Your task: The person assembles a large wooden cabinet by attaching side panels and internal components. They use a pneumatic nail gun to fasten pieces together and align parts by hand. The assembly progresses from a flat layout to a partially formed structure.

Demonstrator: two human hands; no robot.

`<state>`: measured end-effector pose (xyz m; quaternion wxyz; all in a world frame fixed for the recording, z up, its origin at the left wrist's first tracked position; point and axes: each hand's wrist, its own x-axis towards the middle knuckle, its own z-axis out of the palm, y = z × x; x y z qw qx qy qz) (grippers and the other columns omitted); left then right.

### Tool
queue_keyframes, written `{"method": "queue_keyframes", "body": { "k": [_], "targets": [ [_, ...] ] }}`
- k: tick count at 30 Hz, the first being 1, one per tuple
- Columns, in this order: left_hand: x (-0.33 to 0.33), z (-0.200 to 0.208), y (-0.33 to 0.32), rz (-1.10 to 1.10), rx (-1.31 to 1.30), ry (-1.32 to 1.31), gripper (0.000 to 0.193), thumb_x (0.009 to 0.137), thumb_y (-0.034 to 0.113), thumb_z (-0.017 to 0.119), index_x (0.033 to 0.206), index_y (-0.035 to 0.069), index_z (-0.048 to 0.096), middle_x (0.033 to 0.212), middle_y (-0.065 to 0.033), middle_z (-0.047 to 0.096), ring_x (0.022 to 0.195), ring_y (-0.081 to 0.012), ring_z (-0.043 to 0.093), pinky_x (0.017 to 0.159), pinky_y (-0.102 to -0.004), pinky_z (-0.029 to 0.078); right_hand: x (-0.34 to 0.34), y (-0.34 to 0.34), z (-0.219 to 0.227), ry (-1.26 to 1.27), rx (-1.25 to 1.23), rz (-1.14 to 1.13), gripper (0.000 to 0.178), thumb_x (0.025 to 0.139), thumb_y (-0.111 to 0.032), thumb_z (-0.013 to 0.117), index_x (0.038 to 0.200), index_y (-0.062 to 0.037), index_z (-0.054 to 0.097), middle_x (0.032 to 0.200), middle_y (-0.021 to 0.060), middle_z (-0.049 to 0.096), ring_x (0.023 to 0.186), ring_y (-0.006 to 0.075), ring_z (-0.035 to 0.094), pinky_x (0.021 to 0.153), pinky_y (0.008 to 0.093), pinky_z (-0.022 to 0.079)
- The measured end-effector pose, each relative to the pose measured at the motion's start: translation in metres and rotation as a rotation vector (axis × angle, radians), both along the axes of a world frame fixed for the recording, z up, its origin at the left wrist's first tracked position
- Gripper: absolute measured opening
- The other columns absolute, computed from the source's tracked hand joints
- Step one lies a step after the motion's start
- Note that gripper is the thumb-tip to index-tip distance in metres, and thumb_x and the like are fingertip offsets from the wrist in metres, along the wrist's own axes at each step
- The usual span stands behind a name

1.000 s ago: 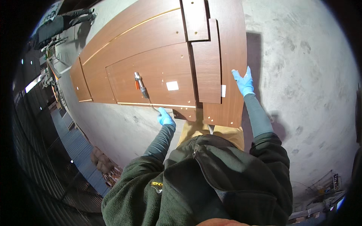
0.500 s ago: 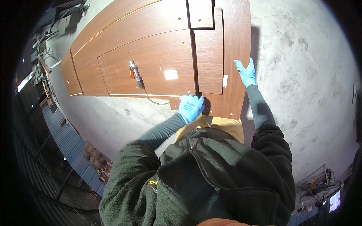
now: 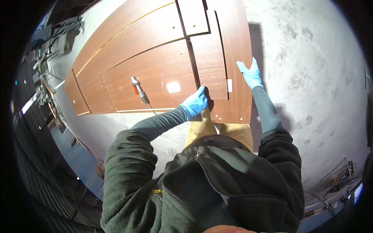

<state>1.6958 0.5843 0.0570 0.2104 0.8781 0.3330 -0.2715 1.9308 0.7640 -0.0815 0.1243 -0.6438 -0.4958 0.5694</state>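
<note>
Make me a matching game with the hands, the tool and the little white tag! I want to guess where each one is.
Things:
1. left hand
2. right hand
3. screwdriver
4. white tag

Places:
A. lying alone on the wide brown panel
B. on the right edge of the outer brown board
C. at the near end of the narrow brown board
D. stuck beside the narrow board, near the right hand

Pairs: 1-C, 2-B, 3-A, 4-D
</note>
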Motion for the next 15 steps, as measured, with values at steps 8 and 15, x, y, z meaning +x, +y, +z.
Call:
{"method": "queue_keyframes", "body": {
  "k": [8,15],
  "targets": [
    [0.005,-0.021,-0.003,-0.005,-0.019,-0.045,0.013,0.089,0.020,0.065,0.090,0.017,0.077,0.094,-0.0022,0.071,0.101,-0.0225,0.065,0.104,-0.0418,0.043,-0.003,0.007,0.018,0.153,-0.051,-0.036,0.077,0.089,-0.034,0.082,0.146,0.0056,0.048,0.136,0.0168,0.064,0.124,0.0254,0.061,0.106,0.0370,0.050],
    [0.005,-0.012,-0.002,0.095,-0.068,-0.050,0.015,0.090,0.020,0.063,0.087,0.013,0.076,0.093,-0.0074,0.071,0.096,-0.0260,0.065,0.095,-0.0400,0.046,-0.008,0.011,0.043,0.157,-0.043,-0.085,0.056,0.090,-0.029,0.082,0.131,0.0036,0.060,0.119,0.0151,0.072,0.103,0.0232,0.070,0.091,0.0370,0.056]
  ]
}}
